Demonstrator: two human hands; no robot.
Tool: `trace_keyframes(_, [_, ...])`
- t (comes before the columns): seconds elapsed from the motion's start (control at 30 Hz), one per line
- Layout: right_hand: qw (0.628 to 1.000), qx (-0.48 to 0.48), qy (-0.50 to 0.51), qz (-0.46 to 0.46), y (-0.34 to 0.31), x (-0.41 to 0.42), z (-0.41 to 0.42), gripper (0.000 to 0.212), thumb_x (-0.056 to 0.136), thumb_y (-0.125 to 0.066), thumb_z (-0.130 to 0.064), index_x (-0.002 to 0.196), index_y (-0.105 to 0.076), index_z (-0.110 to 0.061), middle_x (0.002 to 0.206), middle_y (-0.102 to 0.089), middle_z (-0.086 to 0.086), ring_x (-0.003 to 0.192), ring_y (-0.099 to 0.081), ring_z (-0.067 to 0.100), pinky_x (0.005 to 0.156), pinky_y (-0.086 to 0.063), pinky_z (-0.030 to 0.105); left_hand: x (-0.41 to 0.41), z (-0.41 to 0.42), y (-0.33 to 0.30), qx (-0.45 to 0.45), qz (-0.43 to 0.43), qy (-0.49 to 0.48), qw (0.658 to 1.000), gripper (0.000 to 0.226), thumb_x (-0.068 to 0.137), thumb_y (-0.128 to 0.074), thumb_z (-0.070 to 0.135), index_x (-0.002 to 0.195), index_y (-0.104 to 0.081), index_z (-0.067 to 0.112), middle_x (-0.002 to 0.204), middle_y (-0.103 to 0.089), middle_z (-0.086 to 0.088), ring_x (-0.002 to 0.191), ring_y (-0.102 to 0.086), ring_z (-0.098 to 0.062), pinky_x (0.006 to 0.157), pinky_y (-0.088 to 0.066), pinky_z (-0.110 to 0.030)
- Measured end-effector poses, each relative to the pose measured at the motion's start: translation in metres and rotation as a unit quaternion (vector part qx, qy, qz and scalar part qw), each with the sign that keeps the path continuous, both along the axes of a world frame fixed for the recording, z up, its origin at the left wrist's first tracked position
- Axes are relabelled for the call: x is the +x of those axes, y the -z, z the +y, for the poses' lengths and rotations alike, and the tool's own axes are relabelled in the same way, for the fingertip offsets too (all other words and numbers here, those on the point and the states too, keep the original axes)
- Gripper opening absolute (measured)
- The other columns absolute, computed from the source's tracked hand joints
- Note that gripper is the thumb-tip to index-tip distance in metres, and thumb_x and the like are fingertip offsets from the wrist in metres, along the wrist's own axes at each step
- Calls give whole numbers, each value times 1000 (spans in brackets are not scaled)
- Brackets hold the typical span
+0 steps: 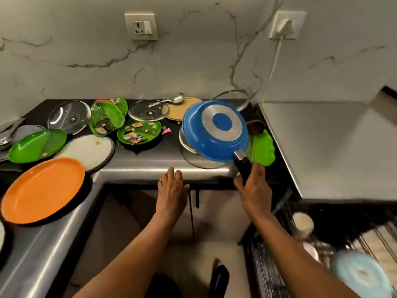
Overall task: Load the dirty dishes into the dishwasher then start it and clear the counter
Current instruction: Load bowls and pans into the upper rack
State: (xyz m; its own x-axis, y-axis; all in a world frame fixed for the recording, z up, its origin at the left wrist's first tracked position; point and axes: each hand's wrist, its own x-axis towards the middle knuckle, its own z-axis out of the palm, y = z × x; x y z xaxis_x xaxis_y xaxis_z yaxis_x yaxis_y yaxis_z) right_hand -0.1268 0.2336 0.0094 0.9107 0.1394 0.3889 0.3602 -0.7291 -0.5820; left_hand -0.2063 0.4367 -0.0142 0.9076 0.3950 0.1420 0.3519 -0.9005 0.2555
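Note:
A blue pan (214,130) lies upside down on the counter's right part, its steel base facing up. My right hand (253,186) grips the pan's black handle (243,168) at the counter's front edge. My left hand (171,188) hangs open with straight fingers just below the counter edge, holding nothing. Dirty dishes crowd the counter: an orange plate (43,190), a white plate (90,150), green leaf-shaped plates (36,145) (139,132) (262,149) and glass lids (68,117) (148,110). The open dishwasher rack (322,244) is at lower right, blurred.
A steel ladle (177,98) and a round woven mat (182,109) sit at the back of the counter. A steel worktop (326,147) is on the right. Sockets (141,26) and a plugged cable (277,52) are on the marble wall. A light blue dish (361,274) lies in the rack.

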Motion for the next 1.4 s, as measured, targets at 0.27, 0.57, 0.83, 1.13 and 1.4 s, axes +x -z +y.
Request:
trace_keyframes(0.27, [993, -70, 61, 73, 47, -128, -135, 32, 84, -51, -34, 106, -42, -12, 96, -52, 16, 73, -61, 40, 47, -44, 40, -56, -112, 19, -20, 29, 103, 994, 37, 95, -49, 32, 126, -44, 12, 128, -40, -9, 114, -44, -27, 99, -40, -40])
trace_keyframes(0.57, [960, -54, 213, 174, 71, -204, -251, 26, 90, -59, -21, 106, -42, -11, 102, -50, 12, 79, -60, 39, 58, -47, 43, -80, -199, 48, -9, 146, 163, 976, 51, 99, -43, 37, 140, -33, 9, 141, -36, -13, 124, -41, -31, 101, -39, -41])
trace_keyframes(0.83, [935, -64, 274, 215, 85, -220, -359, 24, 93, -58, -26, 108, -42, -16, 109, -47, 4, 74, -59, 29, 53, -40, 34, -69, -298, 62, -4, 192, 206, 960, 51, 98, -43, 42, 137, -33, 11, 135, -40, -10, 121, -44, -29, 96, -41, -39])
trace_keyframes(1.13, [930, -57, 280, 231, 131, -157, -482, 25, 95, -55, -24, 114, -45, -11, 110, -48, 7, 77, -57, 27, 58, -39, 33, -24, -413, 106, -69, 214, 164, 960, 68, 98, -46, 39, 149, -16, 6, 157, -17, -18, 140, -25, -37, 110, -30, -45])
trace_keyframes(1.4, [948, -57, 190, 249, 211, -44, -572, 25, 92, -59, -13, 112, -48, -4, 104, -48, 12, 73, -55, 28, 53, -37, 33, 49, -462, 199, -28, 234, 59, 970, 83, 91, -49, 43, 147, -16, -9, 153, -16, -33, 142, -13, -46, 116, -19, -50])
